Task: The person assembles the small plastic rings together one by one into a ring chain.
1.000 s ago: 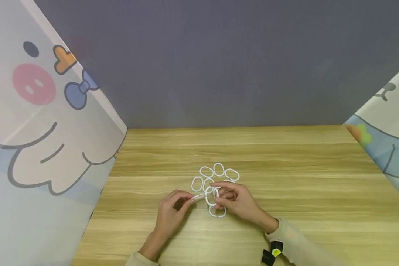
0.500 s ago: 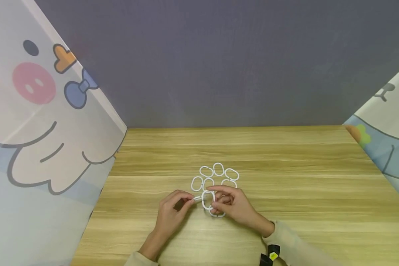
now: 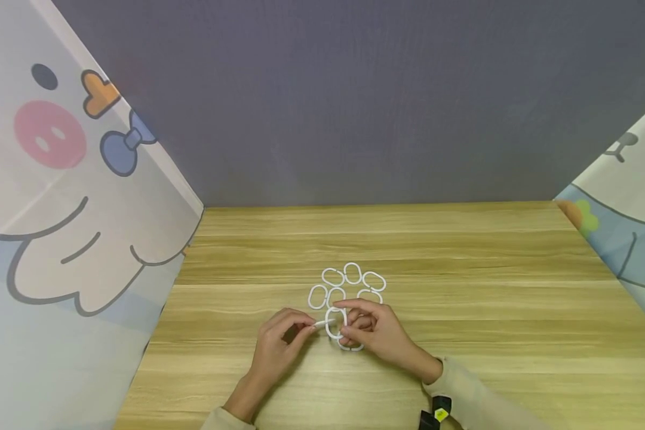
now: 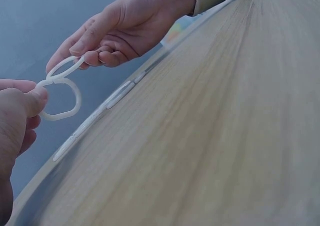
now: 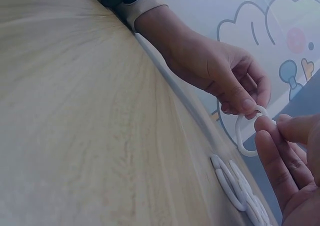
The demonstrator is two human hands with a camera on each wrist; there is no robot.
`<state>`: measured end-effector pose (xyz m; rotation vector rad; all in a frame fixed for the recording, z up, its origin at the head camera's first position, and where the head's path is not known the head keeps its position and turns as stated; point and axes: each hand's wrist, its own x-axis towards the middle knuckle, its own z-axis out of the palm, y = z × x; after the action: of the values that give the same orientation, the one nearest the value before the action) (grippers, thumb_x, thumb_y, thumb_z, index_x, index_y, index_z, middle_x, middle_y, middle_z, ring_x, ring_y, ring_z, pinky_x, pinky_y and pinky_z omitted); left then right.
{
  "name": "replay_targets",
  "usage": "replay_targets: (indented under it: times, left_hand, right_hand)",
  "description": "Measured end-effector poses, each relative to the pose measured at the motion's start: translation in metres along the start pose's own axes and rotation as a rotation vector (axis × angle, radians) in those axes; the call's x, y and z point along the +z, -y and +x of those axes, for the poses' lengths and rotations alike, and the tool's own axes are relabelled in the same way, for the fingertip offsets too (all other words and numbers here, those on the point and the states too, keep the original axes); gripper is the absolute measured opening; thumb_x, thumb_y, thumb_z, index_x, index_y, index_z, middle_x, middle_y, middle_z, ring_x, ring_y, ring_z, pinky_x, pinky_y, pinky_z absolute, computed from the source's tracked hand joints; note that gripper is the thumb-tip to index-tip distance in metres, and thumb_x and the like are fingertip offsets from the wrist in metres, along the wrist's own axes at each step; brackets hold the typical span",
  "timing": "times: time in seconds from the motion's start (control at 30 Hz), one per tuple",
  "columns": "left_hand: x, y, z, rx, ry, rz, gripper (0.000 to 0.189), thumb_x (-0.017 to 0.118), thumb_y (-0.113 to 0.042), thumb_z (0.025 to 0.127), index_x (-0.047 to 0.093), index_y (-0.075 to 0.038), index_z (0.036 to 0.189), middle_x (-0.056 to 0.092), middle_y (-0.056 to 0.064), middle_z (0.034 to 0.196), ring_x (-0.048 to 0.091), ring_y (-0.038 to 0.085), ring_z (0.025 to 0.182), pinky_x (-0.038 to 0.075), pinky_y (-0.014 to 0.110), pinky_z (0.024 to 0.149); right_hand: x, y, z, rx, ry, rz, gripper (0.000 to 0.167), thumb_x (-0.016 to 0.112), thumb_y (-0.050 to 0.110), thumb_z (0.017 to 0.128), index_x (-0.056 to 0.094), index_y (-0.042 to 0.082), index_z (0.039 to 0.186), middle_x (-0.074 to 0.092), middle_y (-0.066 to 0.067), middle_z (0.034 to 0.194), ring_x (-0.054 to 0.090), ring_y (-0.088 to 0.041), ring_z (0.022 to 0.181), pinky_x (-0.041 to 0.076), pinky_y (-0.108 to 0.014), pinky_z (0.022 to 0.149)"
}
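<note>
Above the table, my left hand (image 3: 282,340) pinches a white oval curtain ring (image 4: 78,99) between thumb and fingertips. My right hand (image 3: 378,331) holds a second white curtain ring (image 3: 327,322) upright, thumb and fingers at its edge. In the left wrist view the two rings cross and touch near a small gap in the left one. The head view has the left ring, seen edge-on, reaching across the opening of the right one. Whether they are linked I cannot tell. Several more curtain rings (image 3: 310,297) lie just beyond and under the hands; the right hand partly covers some.
The loose rings lie flat in a cluster on the wood-grain table (image 3: 462,251). A grey panel (image 3: 376,107) rises behind the table's far edge. Cartoon-printed walls (image 3: 102,257) stand at both sides. A black device (image 3: 435,412) sits on the right wrist.
My right hand has shifted slightly left and down with its ring, closer to the left hand. The left hand's ring has turned more edge-on and now reaches across the right ring's opening.
</note>
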<state>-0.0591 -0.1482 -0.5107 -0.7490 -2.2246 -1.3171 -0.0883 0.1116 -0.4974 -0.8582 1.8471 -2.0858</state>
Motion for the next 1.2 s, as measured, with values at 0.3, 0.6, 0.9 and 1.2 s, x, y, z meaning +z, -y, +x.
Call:
replay_targets:
  times: [0.3,0.6,0.9,1.2]
  left_hand:
    - [0.0003,0.0012,0.0021,0.065,-0.019,-0.042,0.036,0.090,0.015,0.079,0.079,-0.009,0.104,0.079,0.003,0.098,0.071,0.017,0.084,0.059,0.019,0.080]
    - [0.0011,0.0014,0.0013,0.057,-0.023,-0.061,0.035,0.090,0.014,0.081,0.079,-0.011,0.102,0.079,0.002,0.099,0.073,0.017,0.088,0.059,0.018,0.085]
    - [0.0000,0.0006,0.0004,0.029,-0.024,-0.027,0.036,0.090,0.012,0.082,0.078,-0.012,0.107,0.077,0.001,0.100,0.069,0.014,0.084,0.059,0.020,0.076]
    - [0.0006,0.0002,0.0004,0.022,-0.011,-0.013,0.035,0.088,0.012,0.085,0.078,-0.010,0.111,0.078,0.002,0.099,0.069,0.013,0.082,0.061,0.025,0.073]
  right_hand:
    - [0.0006,0.0008,0.0000,0.004,-0.002,-0.003,0.045,0.073,-0.017,0.097,0.061,-0.018,0.141,0.071,-0.031,0.092,0.079,-0.009,0.082,0.068,-0.041,0.074]
    - [0.0035,0.0000,-0.0010,-0.012,-0.008,-0.045,0.046,0.075,-0.014,0.096,0.062,-0.015,0.140,0.072,-0.025,0.088,0.078,-0.010,0.080,0.068,-0.041,0.071]
    - [0.0027,0.0013,-0.0012,0.010,-0.111,-0.083,0.047,0.072,-0.017,0.097,0.059,-0.018,0.141,0.067,-0.024,0.090,0.080,-0.017,0.077,0.068,-0.036,0.069]
    - [0.0029,0.0021,-0.0027,0.095,-0.183,-0.031,0.027,0.067,-0.010,0.104,0.058,-0.020,0.127,0.070,-0.035,0.090,0.080,-0.018,0.074,0.067,-0.035,0.061]
